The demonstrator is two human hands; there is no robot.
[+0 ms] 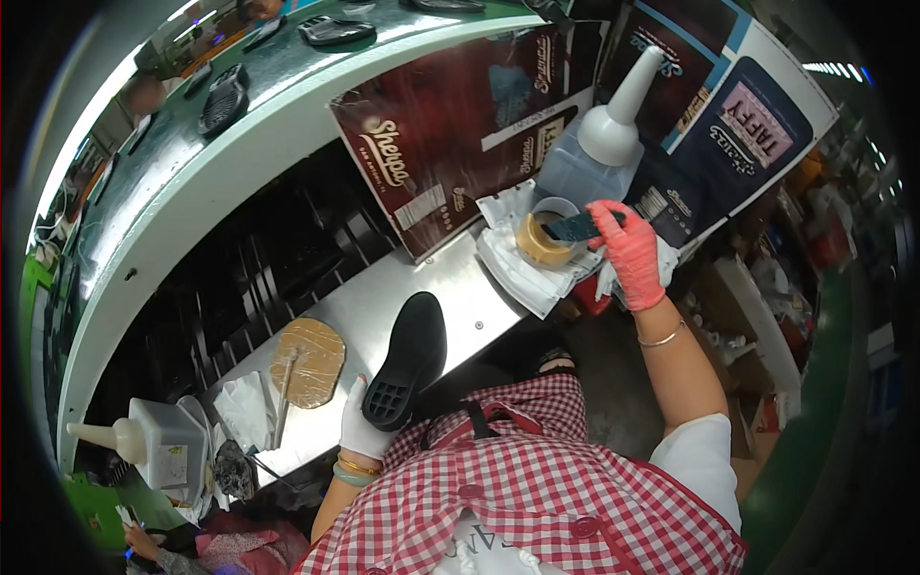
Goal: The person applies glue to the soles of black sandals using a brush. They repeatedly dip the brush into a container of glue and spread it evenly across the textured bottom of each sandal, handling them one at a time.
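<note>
My left hand [362,424], in a white glove, is closed on the heel end of a black shoe sole [412,350]. The sole's toe points away from me, and a grid of hollows shows at its heel. My right hand [632,257] wears a coral-pink glove and pinches a dark, flat brush [573,228]. The brush reaches over the mouth of a tan-banded cup [542,243]; its tip is hard to make out there. White folded cloths [516,273] lie beneath the cup. Just behind it stands a clear squeeze bottle [592,158] with a tall white nozzle.
Printed cardboard panels [446,134] stand behind the metal ledge [460,331]. A wrapped brown pad [311,359] with a thin stick lies left of the sole. Another nozzle bottle [168,446] is at lower left. A green conveyor [287,59] carries black soles. Another person's hand [142,541] shows at lower left.
</note>
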